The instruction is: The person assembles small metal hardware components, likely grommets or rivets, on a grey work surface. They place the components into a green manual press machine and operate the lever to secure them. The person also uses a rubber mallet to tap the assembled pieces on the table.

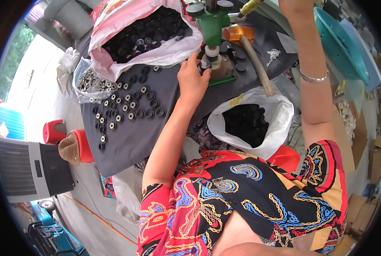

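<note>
My left hand (192, 80) is beside the green hand press (211, 27), thumb and fingers pinching a small round black part (205, 64) next to the white ram tip (212, 52). At the top edge is my right hand (296, 7), raised to the right of the press lever's yellow-wrapped handle (250, 7). Its fingers are cut off by the frame, so their grip is hidden. Black rings (149, 114), several with metal bearings (132, 115) in them, lie in loose rows on the dark cloth (133, 149) left of my left forearm.
A large pink-white sack (97, 50) of black parts lies behind the rings, beside a clear bag of metal bearings (94, 83). An orange-headed mallet (256, 64) lies right of the press. Nearer me stands a white sack (284, 113) of black parts. A teal basin (340, 47) is far right.
</note>
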Demonstrator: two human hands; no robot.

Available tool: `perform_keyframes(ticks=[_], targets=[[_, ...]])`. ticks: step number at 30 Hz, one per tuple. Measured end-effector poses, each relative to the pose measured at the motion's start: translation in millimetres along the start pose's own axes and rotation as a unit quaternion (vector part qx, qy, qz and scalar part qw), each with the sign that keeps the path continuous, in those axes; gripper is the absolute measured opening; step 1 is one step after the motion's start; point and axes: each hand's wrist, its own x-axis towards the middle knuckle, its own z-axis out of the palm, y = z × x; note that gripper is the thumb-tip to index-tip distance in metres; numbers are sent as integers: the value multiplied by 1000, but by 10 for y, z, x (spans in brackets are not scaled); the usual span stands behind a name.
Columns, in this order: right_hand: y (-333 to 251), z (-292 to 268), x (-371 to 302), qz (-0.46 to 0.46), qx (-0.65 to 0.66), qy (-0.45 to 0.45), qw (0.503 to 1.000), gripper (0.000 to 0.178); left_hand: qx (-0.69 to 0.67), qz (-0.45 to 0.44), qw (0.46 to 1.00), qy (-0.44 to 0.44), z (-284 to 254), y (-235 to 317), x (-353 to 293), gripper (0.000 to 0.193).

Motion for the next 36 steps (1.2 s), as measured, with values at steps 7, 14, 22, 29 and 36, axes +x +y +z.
perform_keyframes(ticks=[7, 14, 22, 29, 36], targets=[[-64, -49, -74, -76, -62, -12, 995, 27, 1, 5, 1000, 13, 285, 78, 177, 60], [-40, -138, -508, -128, -149, -29, 980, 24, -56, -25, 998, 4, 348, -2, 228, 63], [458, -454, -1894, -207, 12, -69, 976, 19, -33, 41, 997, 52, 202, 34, 107, 60], [352, -442, -1716, -167, -37, -71, 983, 19, 36, 87, 991, 100, -763, -33, -451, 33], [51, -400, -878, -242, -308, -73, 917, 17, 299, -59, 930, 204, -2262, -838, -1157, 23]])
